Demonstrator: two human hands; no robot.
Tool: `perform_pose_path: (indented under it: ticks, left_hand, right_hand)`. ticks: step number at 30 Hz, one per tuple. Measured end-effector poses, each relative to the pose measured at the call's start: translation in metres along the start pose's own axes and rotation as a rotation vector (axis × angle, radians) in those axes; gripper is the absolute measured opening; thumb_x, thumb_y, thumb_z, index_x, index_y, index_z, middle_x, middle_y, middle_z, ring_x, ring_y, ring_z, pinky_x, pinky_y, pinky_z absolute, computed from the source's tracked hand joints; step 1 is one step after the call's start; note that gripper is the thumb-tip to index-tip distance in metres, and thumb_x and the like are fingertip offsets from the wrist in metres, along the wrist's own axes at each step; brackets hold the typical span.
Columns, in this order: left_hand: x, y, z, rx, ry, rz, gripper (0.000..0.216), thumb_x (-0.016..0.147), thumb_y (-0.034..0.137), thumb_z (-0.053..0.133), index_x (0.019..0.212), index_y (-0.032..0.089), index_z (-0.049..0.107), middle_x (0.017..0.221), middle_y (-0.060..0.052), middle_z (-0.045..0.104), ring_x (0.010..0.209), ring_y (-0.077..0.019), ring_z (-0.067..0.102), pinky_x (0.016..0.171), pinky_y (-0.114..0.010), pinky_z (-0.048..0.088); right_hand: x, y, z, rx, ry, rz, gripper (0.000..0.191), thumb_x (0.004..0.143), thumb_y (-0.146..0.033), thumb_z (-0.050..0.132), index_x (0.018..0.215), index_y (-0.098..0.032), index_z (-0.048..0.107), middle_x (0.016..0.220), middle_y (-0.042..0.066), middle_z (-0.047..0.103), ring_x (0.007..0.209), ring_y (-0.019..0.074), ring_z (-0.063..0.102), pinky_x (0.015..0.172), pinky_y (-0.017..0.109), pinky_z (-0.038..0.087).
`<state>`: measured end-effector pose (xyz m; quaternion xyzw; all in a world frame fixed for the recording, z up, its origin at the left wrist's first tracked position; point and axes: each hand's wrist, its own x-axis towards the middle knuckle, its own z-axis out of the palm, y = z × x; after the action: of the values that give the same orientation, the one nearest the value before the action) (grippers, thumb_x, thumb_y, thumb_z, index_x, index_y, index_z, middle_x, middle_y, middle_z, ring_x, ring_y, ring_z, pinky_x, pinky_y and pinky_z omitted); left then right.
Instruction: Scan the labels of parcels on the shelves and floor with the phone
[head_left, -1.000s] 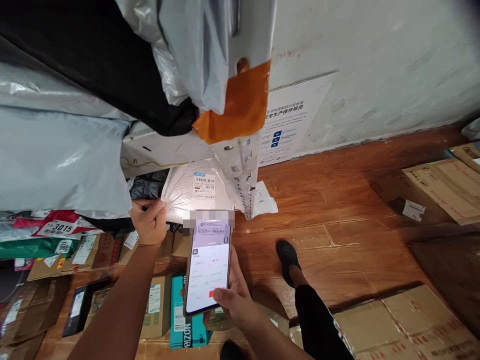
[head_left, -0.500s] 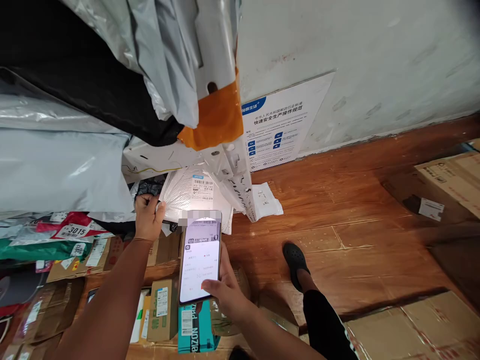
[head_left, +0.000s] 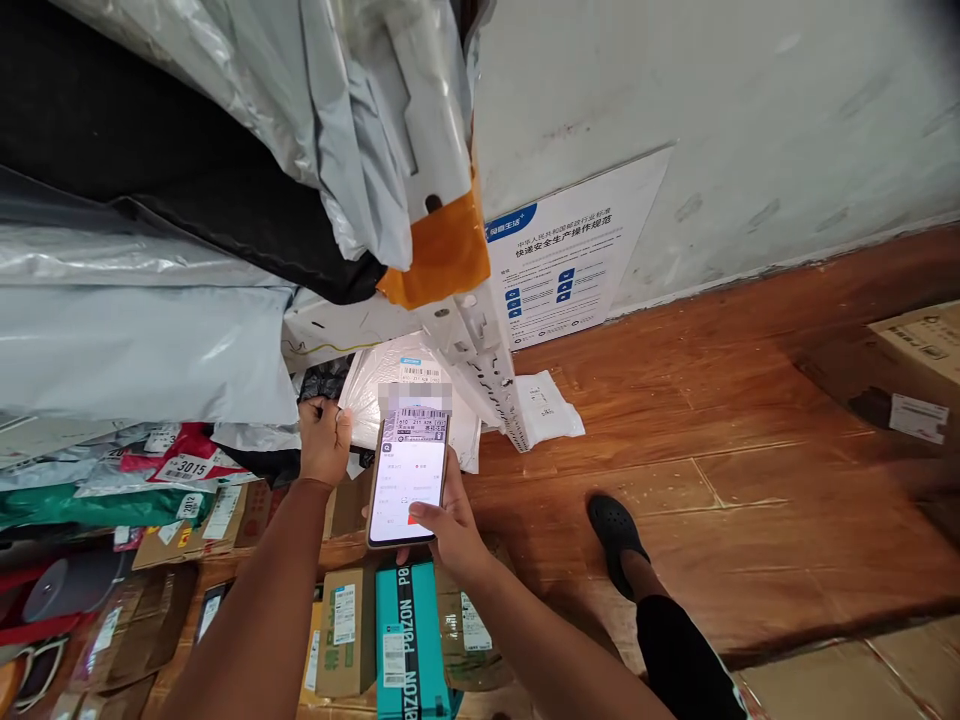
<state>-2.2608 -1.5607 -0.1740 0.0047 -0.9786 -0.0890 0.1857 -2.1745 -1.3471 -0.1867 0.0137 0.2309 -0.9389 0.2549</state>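
My right hand point(head_left: 454, 510) is closed around a smartphone point(head_left: 405, 490), its thumb near a red button low on the lit screen. The upper part of that screen shows a barcode label. Behind the phone, a white padded mailer point(head_left: 379, 375) with a printed label leans on the lower shelf, beside the perforated metal post point(head_left: 480, 350). My left hand point(head_left: 326, 440) pinches the mailer's left edge. A black plastic parcel point(head_left: 324, 382) sits just behind that hand. The phone covers part of the mailer's label.
Grey and black bags point(head_left: 150, 340) bulge from the shelf above. A teal box point(head_left: 409, 640) and brown cartons point(head_left: 349, 640) stand below. A small white packet point(head_left: 551, 408) lies on the wooden floor by the post. A poster point(head_left: 570, 250) leans against the wall; more cartons point(head_left: 922, 350) are at right.
The phone has moved up and nearer the mailer's label, and its screen now shows the barcode more fully. My left hand keeps its grip on the mailer. The view has shifted slightly.
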Motion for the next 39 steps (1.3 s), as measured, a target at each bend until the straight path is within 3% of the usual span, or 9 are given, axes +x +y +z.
perform_pose_path:
  ticks: [5, 21, 29, 39]
  left_hand:
    - [0.0, 0.0, 0.001, -0.006, -0.006, -0.025, 0.016, 0.082, 0.035, 0.038, 0.073, 0.022, 0.042, 0.09, -0.011, 0.043, 0.091, -0.0282, 0.044, 0.087, -0.049, 0.041]
    - [0.0, 0.0, 0.001, -0.037, -0.002, -0.038, 0.018, 0.083, 0.036, 0.039, 0.073, 0.022, 0.042, 0.089, -0.01, 0.042, 0.092, -0.0279, 0.045, 0.085, -0.047, 0.043]
    - [-0.001, -0.001, 0.002, -0.041, 0.004, -0.031, 0.018, 0.083, 0.035, 0.04, 0.073, 0.021, 0.045, 0.088, -0.01, 0.043, 0.092, -0.028, 0.044, 0.087, -0.048, 0.042]
    - [-0.001, -0.002, 0.003, -0.041, 0.015, -0.012, 0.019, 0.084, 0.036, 0.038, 0.073, 0.021, 0.044, 0.088, -0.01, 0.042, 0.091, -0.0276, 0.044, 0.087, -0.046, 0.042]
  right_hand:
    - [-0.002, 0.001, 0.0, -0.002, -0.012, -0.002, 0.068, 0.069, -0.033, 0.074, 0.125, -0.031, 0.034, 0.104, 0.003, 0.066, 0.062, 0.0172, 0.065, 0.041, 0.024, 0.05]
    - [-0.01, -0.003, -0.005, -0.032, -0.022, 0.013, 0.079, 0.07, -0.036, 0.075, 0.133, -0.031, 0.028, 0.114, 0.007, 0.064, 0.073, 0.0204, 0.069, 0.037, 0.019, 0.047]
    - [-0.014, -0.004, -0.008, -0.037, -0.029, -0.017, 0.076, 0.07, -0.039, 0.077, 0.132, -0.031, 0.033, 0.104, 0.005, 0.066, 0.067, 0.0195, 0.066, 0.04, 0.024, 0.05]
    - [-0.02, -0.009, -0.008, -0.003, -0.085, -0.013, 0.077, 0.073, -0.038, 0.075, 0.134, -0.032, 0.027, 0.102, 0.004, 0.067, 0.064, 0.0193, 0.067, 0.042, 0.025, 0.047]
